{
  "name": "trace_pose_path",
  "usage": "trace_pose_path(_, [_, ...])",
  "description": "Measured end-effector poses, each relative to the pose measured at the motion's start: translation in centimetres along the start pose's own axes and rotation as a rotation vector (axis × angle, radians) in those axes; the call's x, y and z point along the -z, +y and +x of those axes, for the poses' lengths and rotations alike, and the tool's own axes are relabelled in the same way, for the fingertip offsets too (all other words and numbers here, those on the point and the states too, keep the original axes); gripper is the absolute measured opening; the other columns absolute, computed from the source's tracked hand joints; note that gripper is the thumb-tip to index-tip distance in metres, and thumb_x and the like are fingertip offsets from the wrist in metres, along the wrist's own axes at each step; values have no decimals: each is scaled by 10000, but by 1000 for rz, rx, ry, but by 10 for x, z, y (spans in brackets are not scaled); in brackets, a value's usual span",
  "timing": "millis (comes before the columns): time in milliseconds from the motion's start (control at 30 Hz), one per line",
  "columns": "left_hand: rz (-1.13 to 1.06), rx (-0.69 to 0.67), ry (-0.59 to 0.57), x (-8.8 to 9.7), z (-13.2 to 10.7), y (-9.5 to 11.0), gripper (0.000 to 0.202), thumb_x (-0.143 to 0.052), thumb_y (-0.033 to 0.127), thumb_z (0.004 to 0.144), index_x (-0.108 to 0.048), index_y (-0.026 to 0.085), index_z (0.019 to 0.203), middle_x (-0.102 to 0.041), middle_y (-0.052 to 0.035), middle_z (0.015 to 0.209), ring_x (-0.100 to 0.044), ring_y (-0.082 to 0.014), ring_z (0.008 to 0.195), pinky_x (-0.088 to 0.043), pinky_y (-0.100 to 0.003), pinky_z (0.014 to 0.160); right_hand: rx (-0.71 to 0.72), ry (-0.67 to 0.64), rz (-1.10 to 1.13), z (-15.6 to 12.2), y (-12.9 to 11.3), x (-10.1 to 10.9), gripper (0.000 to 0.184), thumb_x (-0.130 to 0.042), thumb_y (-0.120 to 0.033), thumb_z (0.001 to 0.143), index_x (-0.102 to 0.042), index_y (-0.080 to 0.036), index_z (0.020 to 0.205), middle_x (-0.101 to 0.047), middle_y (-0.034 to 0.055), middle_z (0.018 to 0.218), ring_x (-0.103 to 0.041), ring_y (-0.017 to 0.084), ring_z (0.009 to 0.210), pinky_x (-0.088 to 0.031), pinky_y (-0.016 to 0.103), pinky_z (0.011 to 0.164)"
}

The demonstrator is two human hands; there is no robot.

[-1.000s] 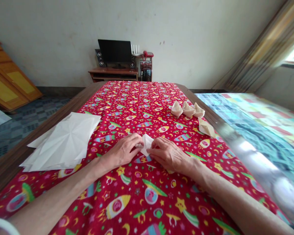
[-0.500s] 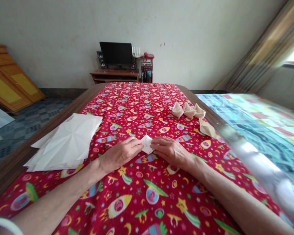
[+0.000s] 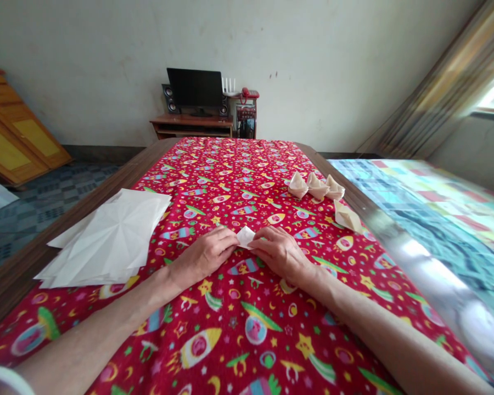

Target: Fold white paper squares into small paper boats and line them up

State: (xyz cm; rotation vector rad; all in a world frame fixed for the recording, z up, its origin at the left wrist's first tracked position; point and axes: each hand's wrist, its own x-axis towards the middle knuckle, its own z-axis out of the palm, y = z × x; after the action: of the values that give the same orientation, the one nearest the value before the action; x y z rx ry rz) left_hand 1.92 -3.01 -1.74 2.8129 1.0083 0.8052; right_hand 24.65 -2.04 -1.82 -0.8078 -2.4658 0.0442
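A small folded piece of white paper (image 3: 246, 236) lies at the middle of the red patterned cloth, between my two hands. Its left corner is pinched by my left hand (image 3: 214, 246), whose fingers are closed. My right hand (image 3: 278, 249) grips the right side, thumb and fingers pressed together near the lower edge. To the left rests a stack of creased white paper sheets (image 3: 119, 236). Several folded paper shapes sit at the right: three standing in a row (image 3: 318, 186), and a flatter folded paper (image 3: 347, 217) nearer to me.
The red cloth (image 3: 234, 329) covers a brown wooden table (image 3: 86, 214). Beyond its far end stands a small desk with a monitor (image 3: 195, 89) and speakers. A bed (image 3: 428, 219) lies along the right side, and a wooden cabinet (image 3: 20, 131) is at the left.
My right hand's fingers have bent and drawn closer to the paper's lower right edge. The paper's lower corner has come up, so it looks shorter. My left hand has barely moved.
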Motion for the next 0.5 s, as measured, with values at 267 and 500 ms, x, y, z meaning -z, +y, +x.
trace_pose_path(267, [-107,185,101,-3,0,-6,117,-522,187,894,-596,174,805,-594,-20,810,-579,-142,787,-468,-261,732,-138,11,133,1,4,-2,226,-489,-294,926,-655,-184,819,-627,46,827,-558,136,763,-416,238,685])
trace_pose_path(500, [-96,355,87,-7,4,-10,156,-570,230,866,-627,167,736,-582,-10,739,-562,-130,701,-434,-246,659,-329,-30,70,7,1,3,254,-483,-331,924,-644,-201,777,-632,9,769,-561,120,715,-375,220,634])
